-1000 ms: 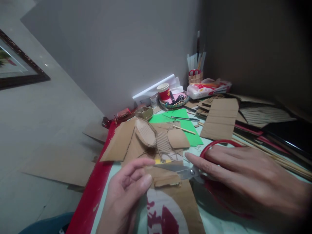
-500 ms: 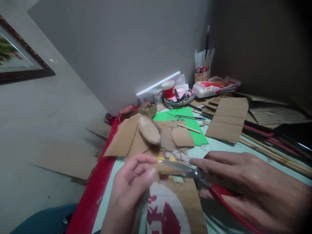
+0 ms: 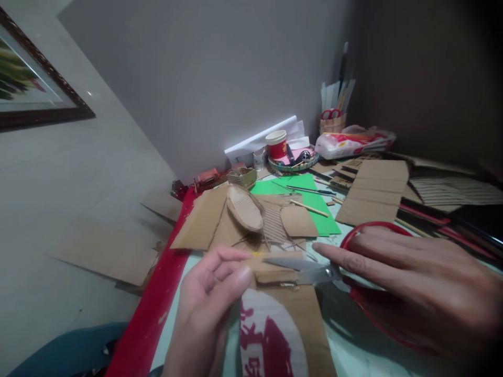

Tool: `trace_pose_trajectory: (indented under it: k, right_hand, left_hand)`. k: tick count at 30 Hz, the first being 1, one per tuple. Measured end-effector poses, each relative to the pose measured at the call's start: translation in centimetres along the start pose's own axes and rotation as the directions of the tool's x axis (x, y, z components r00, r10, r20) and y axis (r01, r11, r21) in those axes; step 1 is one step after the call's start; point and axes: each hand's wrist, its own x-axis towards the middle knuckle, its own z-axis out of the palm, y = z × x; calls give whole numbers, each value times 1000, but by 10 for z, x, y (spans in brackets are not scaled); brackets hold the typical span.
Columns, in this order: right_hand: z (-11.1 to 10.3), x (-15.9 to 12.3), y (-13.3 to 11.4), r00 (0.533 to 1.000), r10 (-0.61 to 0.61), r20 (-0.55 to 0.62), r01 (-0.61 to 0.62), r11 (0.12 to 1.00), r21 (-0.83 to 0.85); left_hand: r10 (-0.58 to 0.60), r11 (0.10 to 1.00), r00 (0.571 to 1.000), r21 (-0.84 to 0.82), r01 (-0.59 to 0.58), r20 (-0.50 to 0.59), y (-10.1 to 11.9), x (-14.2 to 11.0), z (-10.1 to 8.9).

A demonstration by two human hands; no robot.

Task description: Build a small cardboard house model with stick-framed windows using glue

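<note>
My left hand (image 3: 214, 301) pinches the left end of a narrow cardboard strip (image 3: 277, 272) between thumb and fingers. My right hand (image 3: 416, 272) is closed on red-handled scissors (image 3: 332, 272), index finger stretched along them. Their blades point left and lie apart at the right end of the strip, one across its upper face. Just below is a larger brown cardboard piece (image 3: 314, 330) with a white circle and dark red lettering. Beyond my hands a boat-shaped cardboard form (image 3: 245, 207) rests on flat cardboard.
Green paper (image 3: 328, 225) lies under thin sticks. A red paper cup (image 3: 276, 146) stands on a round tray at the back, near a plastic-wrapped pack (image 3: 353, 142) and a holder (image 3: 333, 124) with scissors. Cardboard sheets (image 3: 375, 191) lie at right. A red strip (image 3: 157, 298) runs along the table's left edge.
The scissors' handles have spread and the blades have opened wider. My right hand has shifted slightly right and up. My left hand still holds the strip.
</note>
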Motion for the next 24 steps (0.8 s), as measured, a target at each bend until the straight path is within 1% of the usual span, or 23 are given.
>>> trace_pose_trajectory:
  k: [2, 4, 9, 13, 15, 18, 21, 22, 24]
  right_hand:
    - [0, 1, -2, 1000, 0, 20, 0, 1000, -11]
    - [-1, 2, -3, 1000, -5, 12, 5, 1000, -10]
    - [1, 4, -4, 999, 21, 35, -20, 999, -27]
    - [3, 3, -4, 1000, 2, 24, -2, 999, -37]
    - [1, 0, -5, 999, 0, 35, 1, 1000, -14]
    - [-3, -4, -6, 994, 25, 104, -30, 999, 41]
    - [-7, -4, -8, 987, 29, 159, -42, 996, 84]
    - [-7, -3, -8, 986, 23, 163, -38, 995, 89]
    - [-7, -1, -8, 993, 27, 119, -36, 996, 78]
  left_hand:
    - [-18, 1000, 1000, 3, 18, -7, 2, -1, 0]
    - [-28, 999, 1000, 20, 28, -3, 3, -2, 1]
    - [-58, 998, 998, 23, 59, -11, 3, -3, 3]
    - [-28, 1000, 999, 5, 28, -18, 2, -2, 5]
    - [-36, 999, 999, -11, 36, -11, 1, -1, 6]
    - [-45, 998, 999, -31, 45, 8, 1, -1, 6]
    - [-40, 999, 999, -37, 40, 4, 2, -1, 6]
    - [-37, 998, 999, -44, 37, 4, 3, -1, 7]
    - [-37, 997, 999, -67, 38, 11, 3, -2, 8]
